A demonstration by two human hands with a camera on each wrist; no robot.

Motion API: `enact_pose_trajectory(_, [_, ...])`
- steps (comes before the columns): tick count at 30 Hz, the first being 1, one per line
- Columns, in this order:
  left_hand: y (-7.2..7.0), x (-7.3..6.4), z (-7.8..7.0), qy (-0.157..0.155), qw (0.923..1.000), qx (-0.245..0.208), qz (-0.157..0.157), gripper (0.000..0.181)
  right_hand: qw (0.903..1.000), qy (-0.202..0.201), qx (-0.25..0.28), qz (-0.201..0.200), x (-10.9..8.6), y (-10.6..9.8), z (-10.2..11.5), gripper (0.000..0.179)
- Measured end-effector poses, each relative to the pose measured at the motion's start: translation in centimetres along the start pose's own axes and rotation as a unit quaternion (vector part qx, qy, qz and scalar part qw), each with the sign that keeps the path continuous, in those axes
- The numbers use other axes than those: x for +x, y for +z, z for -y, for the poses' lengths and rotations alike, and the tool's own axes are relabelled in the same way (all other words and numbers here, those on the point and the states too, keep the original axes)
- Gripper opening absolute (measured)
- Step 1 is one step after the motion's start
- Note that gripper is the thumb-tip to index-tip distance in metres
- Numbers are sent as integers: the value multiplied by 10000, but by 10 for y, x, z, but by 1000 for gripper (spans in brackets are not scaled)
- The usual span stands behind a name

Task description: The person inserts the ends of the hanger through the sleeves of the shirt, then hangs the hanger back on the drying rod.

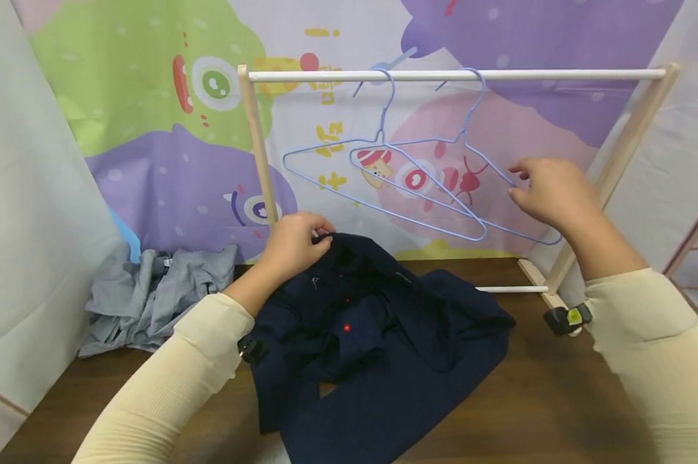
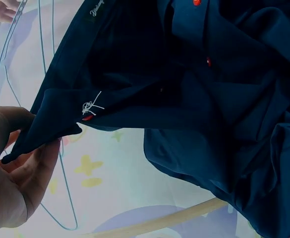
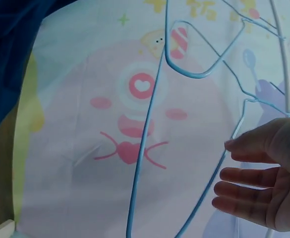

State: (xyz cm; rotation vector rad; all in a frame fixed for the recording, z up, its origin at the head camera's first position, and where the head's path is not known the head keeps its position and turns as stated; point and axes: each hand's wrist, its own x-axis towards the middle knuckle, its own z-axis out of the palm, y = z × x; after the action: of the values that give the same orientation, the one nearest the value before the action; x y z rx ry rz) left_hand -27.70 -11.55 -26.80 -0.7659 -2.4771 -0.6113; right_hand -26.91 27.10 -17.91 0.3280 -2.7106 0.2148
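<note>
My left hand (image 1: 295,243) pinches the collar edge of a dark navy shirt (image 1: 383,361) with red buttons. In the left wrist view, the pinched cloth (image 2: 50,116) stands raised beside white threads and a red button. The rest of the shirt drapes in folds onto the table. Two blue wire hangers hang from the rail: a left hanger (image 1: 349,195) and a right hanger (image 1: 494,166), overlapping. By the right hanger's sloping shoulder is my right hand (image 1: 554,190), thumb and fingers parted at the wire (image 3: 221,166); whether the fingertips touch it, I cannot tell.
A white rail (image 1: 534,75) spans two wooden posts, with a lower white bar (image 1: 511,289) near the table. Crumpled grey clothing (image 1: 145,296) lies at the left on the brown wooden table (image 1: 540,393). A cartoon-printed cloth (image 1: 169,193) hangs behind the rack.
</note>
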Motion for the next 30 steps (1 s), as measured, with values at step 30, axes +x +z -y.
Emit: enact_pose_trajectory(30, [5, 1, -4, 59, 9999, 84, 38, 13, 9981, 92, -93, -600, -10, -3, -16, 24])
